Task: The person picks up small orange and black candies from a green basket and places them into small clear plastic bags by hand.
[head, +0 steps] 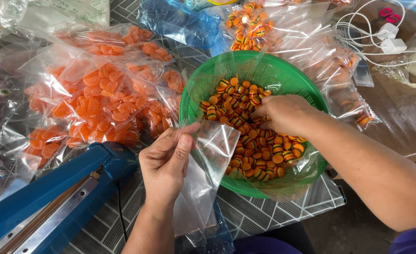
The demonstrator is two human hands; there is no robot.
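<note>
Her left hand (164, 162) pinches the clear bag (203, 174) open beside the green basket (264, 66), while her right hand (283, 113) closes on striped candies (259, 150).

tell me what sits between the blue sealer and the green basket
In the head view, the left hand holding an empty clear bag sits between the blue sealer and the green basket.

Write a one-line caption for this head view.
Left hand holds an empty clear bag while right hand reaches into a green basket of striped orange candies.
</note>
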